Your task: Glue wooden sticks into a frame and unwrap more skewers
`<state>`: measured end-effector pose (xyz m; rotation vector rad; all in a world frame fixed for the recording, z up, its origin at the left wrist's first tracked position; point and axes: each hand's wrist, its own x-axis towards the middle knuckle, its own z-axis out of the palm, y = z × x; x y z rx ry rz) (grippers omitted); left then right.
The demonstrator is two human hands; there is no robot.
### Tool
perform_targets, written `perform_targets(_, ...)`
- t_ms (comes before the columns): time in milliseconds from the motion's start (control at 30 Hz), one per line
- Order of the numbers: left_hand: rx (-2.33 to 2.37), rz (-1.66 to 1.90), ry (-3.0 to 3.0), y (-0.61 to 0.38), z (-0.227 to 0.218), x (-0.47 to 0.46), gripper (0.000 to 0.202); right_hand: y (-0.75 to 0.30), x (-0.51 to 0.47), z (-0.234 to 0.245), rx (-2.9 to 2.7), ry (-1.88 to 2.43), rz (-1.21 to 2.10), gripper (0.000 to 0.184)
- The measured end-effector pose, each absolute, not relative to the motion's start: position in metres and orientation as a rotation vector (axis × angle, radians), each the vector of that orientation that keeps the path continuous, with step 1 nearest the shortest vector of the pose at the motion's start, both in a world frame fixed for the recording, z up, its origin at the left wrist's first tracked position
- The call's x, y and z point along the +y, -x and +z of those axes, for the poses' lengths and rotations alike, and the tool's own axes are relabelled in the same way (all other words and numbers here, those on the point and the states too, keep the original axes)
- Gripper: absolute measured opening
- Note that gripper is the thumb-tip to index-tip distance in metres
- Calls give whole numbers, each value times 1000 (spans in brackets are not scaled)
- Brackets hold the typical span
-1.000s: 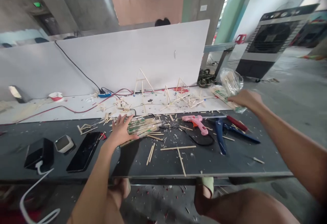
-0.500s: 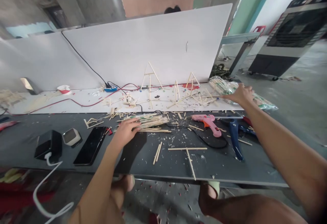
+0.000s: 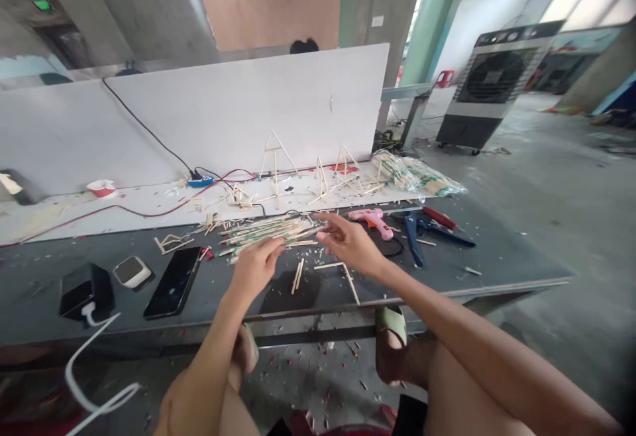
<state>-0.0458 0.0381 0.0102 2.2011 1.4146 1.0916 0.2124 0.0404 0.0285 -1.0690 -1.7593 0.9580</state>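
Observation:
A clear plastic packet of thin wooden sticks (image 3: 268, 229) lies on the dark front part of the table. My left hand (image 3: 252, 269) is at its near side, fingers curled and thumb drawn in on the packet's edge. Over the packet's right end hovers my right hand (image 3: 352, 245), index finger stretched out and thumb apart, with nothing visible in it. Below the hands are two loose sticks (image 3: 297, 275) and a T-shaped stick piece (image 3: 350, 283), partly covered by my right hand. A pink glue gun (image 3: 373, 221) lies just beyond that hand.
Stick frames (image 3: 276, 158) stand along the white board (image 3: 223, 118). More packets of sticks (image 3: 422, 174) lie at the back right, near blue-handled cutters (image 3: 413, 240). A phone (image 3: 173, 282), a black box (image 3: 87, 290) and a white cable (image 3: 94, 320) are left.
My right hand has come back from the packets at the far right to the packet in the middle. My left hand stays by that packet, its fingers more curled. The view has turned right.

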Motion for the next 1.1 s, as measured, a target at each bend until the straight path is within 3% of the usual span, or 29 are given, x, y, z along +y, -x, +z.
perform_targets(100,1296,1107,-2091,27,17,20,16,-207,24,31,-1662,1058,920,27)
perform_targets(267,1268,1039,-2067,16,20,2,35,-225,10,31,-1167,968,1092,39)
perform_targets(400,1278,1056,-2000,-5,12,-19,39,-211,-10,23,-995,942,1120,43)
perform_targets(733,1184,971,-1825,-30,12,-51,43,-190,-46,3,-1199,913,1299,42)
perform_targets(1100,1122,910,-1704,-26,8,-54,44,-220,-12,24,-1385,861,1063,42)
